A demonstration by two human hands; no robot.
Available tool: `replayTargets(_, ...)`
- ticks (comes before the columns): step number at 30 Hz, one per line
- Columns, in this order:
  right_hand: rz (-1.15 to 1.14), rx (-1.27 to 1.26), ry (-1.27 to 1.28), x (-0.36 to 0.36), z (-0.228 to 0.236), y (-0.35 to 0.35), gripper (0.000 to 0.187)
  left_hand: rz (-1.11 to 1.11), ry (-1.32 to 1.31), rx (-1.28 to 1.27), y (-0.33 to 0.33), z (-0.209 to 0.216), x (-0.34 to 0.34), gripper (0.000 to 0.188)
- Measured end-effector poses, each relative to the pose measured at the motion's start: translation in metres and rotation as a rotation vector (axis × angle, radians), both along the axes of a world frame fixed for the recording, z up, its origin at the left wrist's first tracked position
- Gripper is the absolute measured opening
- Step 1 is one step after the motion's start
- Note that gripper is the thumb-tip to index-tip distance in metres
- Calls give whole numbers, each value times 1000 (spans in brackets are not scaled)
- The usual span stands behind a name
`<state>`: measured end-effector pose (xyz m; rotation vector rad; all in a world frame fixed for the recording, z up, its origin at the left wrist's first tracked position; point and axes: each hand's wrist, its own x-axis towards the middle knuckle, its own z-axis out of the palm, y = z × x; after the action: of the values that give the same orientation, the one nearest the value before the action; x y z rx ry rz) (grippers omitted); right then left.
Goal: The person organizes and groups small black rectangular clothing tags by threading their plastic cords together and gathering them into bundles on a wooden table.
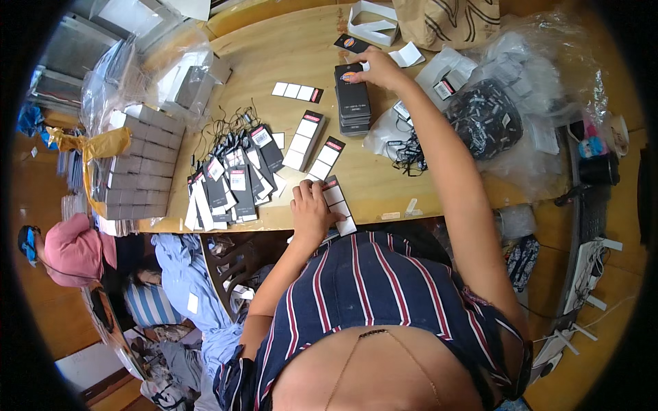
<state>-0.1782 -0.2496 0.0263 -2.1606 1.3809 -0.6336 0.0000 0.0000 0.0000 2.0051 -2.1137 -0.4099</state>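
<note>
My left hand (312, 214) is at the table's front edge, its thumb and fingers closed on a black hang tag with white panels (334, 197). At the back, my right hand (381, 70) reaches to a neat stack of black hang tags (354, 103). Its thumb presses on the top tag and its bent fingers are at the far end, gripping that tag. Between the hands lie a stack of white-panelled tags (302, 144) and a loose tag of the same kind (327, 156). Another white-panelled strip (297, 92) lies farther back.
Left of my hands, tags with black strings (236, 171) lie in a fanned pile beside stacked white boxes (140, 168). Clear plastic bags (541, 89) and a bundle of black strings (411, 154) take up the right. A brown paper bag (449, 24) stands at the back.
</note>
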Motion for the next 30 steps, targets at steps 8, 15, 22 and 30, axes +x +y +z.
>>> replayTargets(8,-108,-63,-80,9,8,7,40,-74,236,-199,-18,-12,2,51)
replayTargets(15,-194,2,-507,0,1,-6,32,-140,224,-221,-36,-6,-2,45)
replayTargets(22,-114,285,-881,-10,39,30,26,-137,142,-321,-47,-19,-10,44)
replayTargets(30,49,738,-1348,-29,32,79,25,-50,-30,-210,-73,1,-27,49)
